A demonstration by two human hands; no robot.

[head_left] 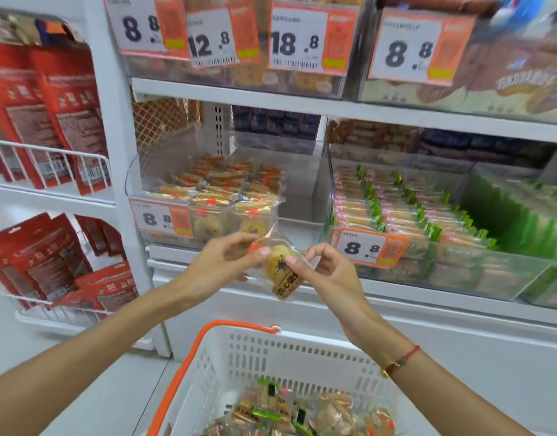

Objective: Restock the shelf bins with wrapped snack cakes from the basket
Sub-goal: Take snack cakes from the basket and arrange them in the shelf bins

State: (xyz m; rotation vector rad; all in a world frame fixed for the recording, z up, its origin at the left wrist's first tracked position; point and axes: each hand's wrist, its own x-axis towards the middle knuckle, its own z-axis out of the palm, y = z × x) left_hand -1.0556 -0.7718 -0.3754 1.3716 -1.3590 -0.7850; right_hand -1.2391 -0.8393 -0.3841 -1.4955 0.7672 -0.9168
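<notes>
Fingers on both the left hand [236, 256] and right hand [318, 265] are pinching one wrapped snack cake [282, 270] by its edges, held up in front of the clear bin [302, 221] that's half stocked with the same cakes, well above the basket [239, 357]. My worry: that crinkly wrapper looks slippery, so a loose pinch could drop it, or it ends up in the neighbouring green-pack bin [491, 272].

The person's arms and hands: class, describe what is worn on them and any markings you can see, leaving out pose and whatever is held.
Both forearms are bare, with no sleeves in view and no gloves. The left hand shows no ring, watch or band. Below the right hand, the wrist carries a thin red cord bracelet and beside it a narrow gold-coloured bangle. The fingernails look short and unpainted. No tattoos or other markings show.
</notes>
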